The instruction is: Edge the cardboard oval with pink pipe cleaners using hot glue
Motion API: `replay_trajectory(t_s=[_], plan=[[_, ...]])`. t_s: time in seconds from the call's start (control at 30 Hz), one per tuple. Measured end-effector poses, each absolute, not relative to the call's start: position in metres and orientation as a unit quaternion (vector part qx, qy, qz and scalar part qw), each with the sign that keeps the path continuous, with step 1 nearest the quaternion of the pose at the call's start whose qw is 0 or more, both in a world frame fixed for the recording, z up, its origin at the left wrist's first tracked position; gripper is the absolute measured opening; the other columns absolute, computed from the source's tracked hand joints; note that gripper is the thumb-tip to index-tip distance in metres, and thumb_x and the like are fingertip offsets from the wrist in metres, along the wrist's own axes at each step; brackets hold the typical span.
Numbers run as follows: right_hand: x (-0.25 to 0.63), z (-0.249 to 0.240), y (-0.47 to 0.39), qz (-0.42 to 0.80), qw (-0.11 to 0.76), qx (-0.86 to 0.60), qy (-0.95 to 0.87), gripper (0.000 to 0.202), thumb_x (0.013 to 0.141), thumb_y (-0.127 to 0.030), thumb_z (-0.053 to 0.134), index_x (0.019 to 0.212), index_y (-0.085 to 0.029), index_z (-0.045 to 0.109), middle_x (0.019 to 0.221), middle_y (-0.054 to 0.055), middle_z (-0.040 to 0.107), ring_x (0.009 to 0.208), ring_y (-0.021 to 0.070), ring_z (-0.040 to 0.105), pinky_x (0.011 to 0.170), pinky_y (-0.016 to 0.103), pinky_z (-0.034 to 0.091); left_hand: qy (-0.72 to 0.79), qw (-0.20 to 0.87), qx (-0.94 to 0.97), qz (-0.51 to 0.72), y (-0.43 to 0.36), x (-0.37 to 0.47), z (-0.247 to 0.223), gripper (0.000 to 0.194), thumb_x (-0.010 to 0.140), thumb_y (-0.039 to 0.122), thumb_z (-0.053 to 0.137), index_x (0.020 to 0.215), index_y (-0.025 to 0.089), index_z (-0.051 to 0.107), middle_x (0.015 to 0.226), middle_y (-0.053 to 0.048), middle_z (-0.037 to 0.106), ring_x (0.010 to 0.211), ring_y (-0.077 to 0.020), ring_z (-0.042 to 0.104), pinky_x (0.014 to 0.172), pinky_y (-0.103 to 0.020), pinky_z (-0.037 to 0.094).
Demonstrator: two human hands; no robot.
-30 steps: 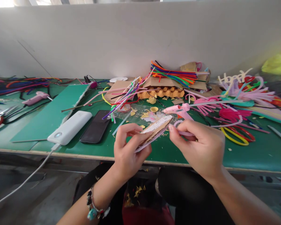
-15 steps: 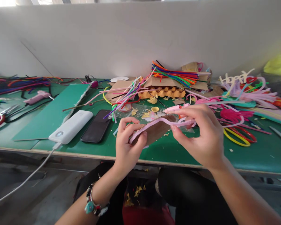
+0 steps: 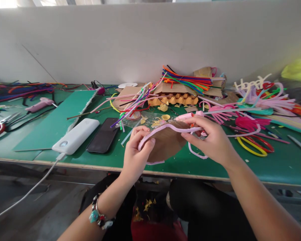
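Note:
A rounded piece of brown cardboard (image 3: 167, 145) is held up over the front of the table, its flat face tilted toward me. Along its upper edge runs a pale pink pipe cleaner (image 3: 175, 128), bowed a little off the rim in the middle. My left hand (image 3: 139, 150) pinches the cardboard and the pipe cleaner's left end between thumb and fingers. My right hand (image 3: 208, 139) pinches the pipe cleaner at the right, its loose end curling below the fingers. Just behind the right hand lies a pink glue gun (image 3: 185, 116), partly hidden.
A white power bank (image 3: 76, 136) with a cable and a black phone (image 3: 102, 135) lie at the left. Bundled pipe cleaners (image 3: 185, 79) and an egg carton (image 3: 175, 99) sit at the back. Scissors (image 3: 1, 126) and another glue gun (image 3: 40, 105) are far left.
The cardboard has tipped so more of its flat face shows. My right hand has shifted slightly, and the pipe cleaner's loose end now hangs lower.

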State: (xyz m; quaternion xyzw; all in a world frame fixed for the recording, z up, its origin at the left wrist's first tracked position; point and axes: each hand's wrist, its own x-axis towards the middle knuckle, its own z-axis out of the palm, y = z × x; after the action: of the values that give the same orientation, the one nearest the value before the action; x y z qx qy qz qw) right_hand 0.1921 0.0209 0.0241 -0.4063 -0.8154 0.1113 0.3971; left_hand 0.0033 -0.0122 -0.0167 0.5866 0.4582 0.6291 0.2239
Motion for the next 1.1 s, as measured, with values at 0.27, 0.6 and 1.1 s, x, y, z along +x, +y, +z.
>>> replay_trajectory(t_s=[0.27,0.6,1.1], plan=[[0.2,0.02,0.029,0.148,0.411,-0.405,-0.803,0.006,0.072,-0.021,0.057,0.076,-0.018,0.061,0.069,-0.001,0.061,0.058,0.0087,0.052,0.051,0.02,0.039,0.382,0.353,0.542,0.66,-0.004,-0.008,-0.023,0.037,0.075,0.028,0.047,0.11,0.022,0.054,0.093,-0.005,0.057,0.078,-0.0146,0.058,0.066,-0.025,0.049],[0.207,0.016,0.035,0.167,0.415,-0.427,-0.786,0.015,0.072,-0.031,0.059,0.078,-0.018,0.062,0.069,0.0,0.061,0.058,0.0101,0.051,0.053,0.022,0.039,0.39,0.319,0.493,0.709,0.001,-0.011,-0.02,0.021,0.07,0.019,0.062,0.091,0.021,0.066,0.069,0.003,0.054,0.062,-0.0066,0.052,0.059,-0.016,0.046],[0.204,0.02,0.031,0.152,0.402,-0.411,-0.804,0.01,0.074,-0.025,0.057,0.078,-0.017,0.062,0.069,-0.001,0.061,0.059,0.0094,0.052,0.055,0.021,0.04,0.366,0.327,0.525,0.695,0.0,-0.013,-0.023,0.011,0.078,0.027,0.059,0.08,0.022,0.068,0.064,0.002,0.056,0.054,-0.0066,0.049,0.049,-0.016,0.039]])
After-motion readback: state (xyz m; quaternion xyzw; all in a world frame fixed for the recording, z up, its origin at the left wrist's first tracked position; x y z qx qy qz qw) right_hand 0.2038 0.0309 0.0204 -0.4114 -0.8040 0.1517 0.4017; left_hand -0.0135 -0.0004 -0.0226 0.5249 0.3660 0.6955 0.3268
